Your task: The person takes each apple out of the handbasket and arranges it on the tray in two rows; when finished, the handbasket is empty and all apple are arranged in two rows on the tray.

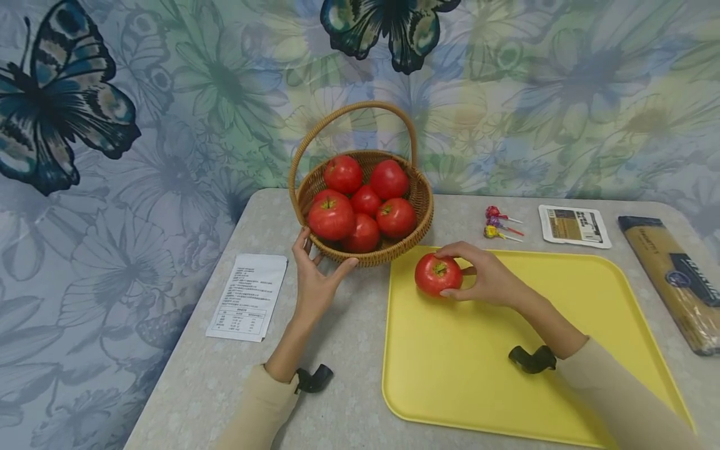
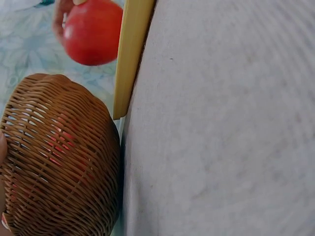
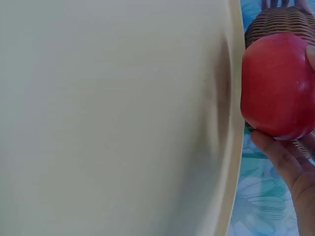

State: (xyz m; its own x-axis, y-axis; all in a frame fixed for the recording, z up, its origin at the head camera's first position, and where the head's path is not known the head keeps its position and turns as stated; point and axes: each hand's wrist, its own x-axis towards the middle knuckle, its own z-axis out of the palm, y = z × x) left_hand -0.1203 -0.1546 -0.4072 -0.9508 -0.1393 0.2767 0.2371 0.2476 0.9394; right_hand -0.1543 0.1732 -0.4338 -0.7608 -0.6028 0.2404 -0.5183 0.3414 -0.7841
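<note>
A brown wicker basket point(image 1: 424, 215) with a tall arched handle stands at the back of the table and holds several red tomatoes point(image 1: 332, 215). At its front left side, my left hand point(image 1: 317, 278) rests against the wicker with thumb and fingers spread apart. My right hand point(image 1: 486, 275) pinches another tomato point(image 1: 437, 274), thumb at the front and fingers behind, over the tray's back left corner. The right wrist view shows this tomato point(image 3: 275, 86) overlapping the basket beyond. From the left wrist, the woven basket side point(image 2: 59, 162) appears close up.
The yellow tray point(image 1: 478, 375) covers the table's right part. Behind it lie several wrapped lollipops point(image 1: 495, 223) and a small white packet point(image 1: 574, 225). A long brown package point(image 1: 675, 281) lies at the right. A printed white pouch point(image 1: 247, 297) is left of my left hand.
</note>
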